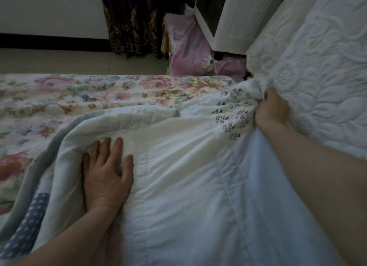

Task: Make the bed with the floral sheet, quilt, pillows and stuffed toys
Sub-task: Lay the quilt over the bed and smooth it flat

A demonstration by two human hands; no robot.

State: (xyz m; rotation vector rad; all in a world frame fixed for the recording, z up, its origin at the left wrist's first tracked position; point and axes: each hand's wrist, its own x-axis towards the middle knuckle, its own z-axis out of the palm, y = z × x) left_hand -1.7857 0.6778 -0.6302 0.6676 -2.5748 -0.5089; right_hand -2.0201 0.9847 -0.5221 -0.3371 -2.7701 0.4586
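Observation:
The floral sheet point(83, 94) covers the bed from the left to the far edge. A white quilt point(188, 166) with a blue border and a patch of small dark flowers lies rumpled over the near part. My left hand point(107, 172) rests flat on the quilt, fingers spread. My right hand point(272, 108) grips a bunched fold of the quilt at the right, beside a white embossed quilted surface point(317, 76). No pillows or stuffed toys are in view.
Beyond the bed lie a strip of pale floor point(59, 61), a dark patterned curtain point(135, 21) and a purple flowered bundle point(194, 51). A white cabinet point(244, 17) stands at the back right.

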